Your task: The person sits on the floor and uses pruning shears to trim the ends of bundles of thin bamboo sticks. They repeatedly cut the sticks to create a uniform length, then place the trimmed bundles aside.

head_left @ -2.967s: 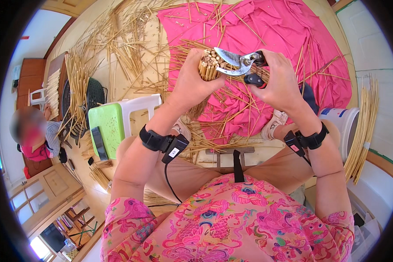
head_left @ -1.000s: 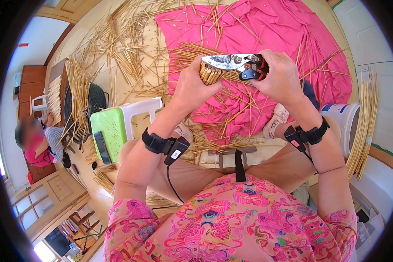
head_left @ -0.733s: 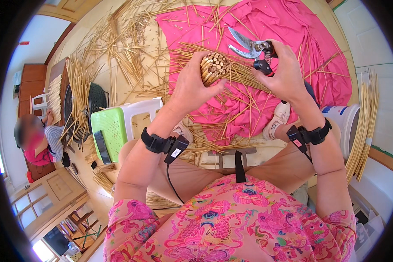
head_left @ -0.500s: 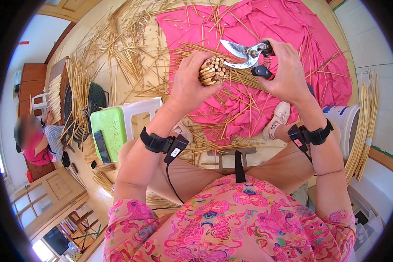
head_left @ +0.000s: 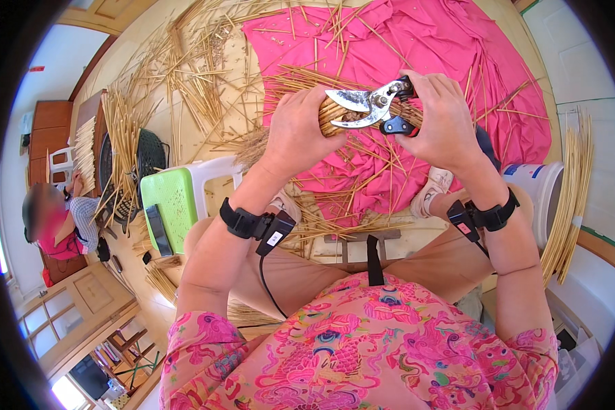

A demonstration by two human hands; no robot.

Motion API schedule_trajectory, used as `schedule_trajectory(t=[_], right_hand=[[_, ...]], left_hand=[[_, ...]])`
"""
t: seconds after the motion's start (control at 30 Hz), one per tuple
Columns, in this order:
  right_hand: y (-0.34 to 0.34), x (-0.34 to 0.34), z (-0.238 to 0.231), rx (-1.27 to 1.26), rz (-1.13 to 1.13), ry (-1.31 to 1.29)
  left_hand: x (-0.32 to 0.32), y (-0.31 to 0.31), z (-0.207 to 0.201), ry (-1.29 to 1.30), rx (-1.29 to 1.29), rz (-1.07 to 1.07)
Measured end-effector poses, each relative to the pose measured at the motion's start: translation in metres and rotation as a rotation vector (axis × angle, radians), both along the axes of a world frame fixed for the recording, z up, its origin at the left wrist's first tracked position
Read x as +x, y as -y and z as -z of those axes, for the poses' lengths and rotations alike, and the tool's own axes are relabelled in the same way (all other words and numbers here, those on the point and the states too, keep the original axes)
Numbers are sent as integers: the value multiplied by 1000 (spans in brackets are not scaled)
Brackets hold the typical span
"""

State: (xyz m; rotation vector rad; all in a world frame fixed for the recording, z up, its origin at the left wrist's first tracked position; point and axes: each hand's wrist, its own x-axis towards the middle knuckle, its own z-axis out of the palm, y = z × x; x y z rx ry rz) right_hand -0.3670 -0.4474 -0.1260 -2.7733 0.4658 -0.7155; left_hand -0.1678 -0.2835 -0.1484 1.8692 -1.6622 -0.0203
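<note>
Above the pink cloth (head_left: pixel 396 41), my left hand (head_left: pixel 296 131) is wrapped round a thick bundle of dry straw-coloured stalks (head_left: pixel 329 117). Its fingers are closed, and they hide much of the bundle. My right hand (head_left: pixel 445 121) grips a pair of pruning shears (head_left: pixel 380 100) with black and red handles. The shears' blades stand apart and point left, overlapping the bundle's end in the view; whether they touch the stalks I cannot tell. More loose stalks lie on the cloth behind both hands.
A green-topped stool (head_left: pixel 173 198) with a phone on it stands left, beside a dark basket (head_left: pixel 150 154) of stalks. To the right are a white bucket (head_left: pixel 534 195) and an upright stalk bundle (head_left: pixel 572 198). Another person (head_left: pixel 58 222) sits far left among stalks.
My right hand has brought the shears left and slightly down, so the blades now overlap the bundle. The bundle has turned, and its cut ends no longer face me.
</note>
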Motion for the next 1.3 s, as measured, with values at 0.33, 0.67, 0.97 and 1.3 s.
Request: schedule_trajectory(t=[0.33, 0.67, 0.97, 1.3], right_hand=[[-5, 1, 4, 8, 81, -56], [-5, 2, 6, 33, 69, -27], [1, 1, 17, 60, 80, 18], [7, 7, 8, 269, 121, 86]], left_hand=[[-8, 1, 1, 11, 59, -45], [-6, 0, -1, -4, 75, -22], [-6, -3, -6, 2, 78, -55], [-7, -2, -7, -250, -68, -28]])
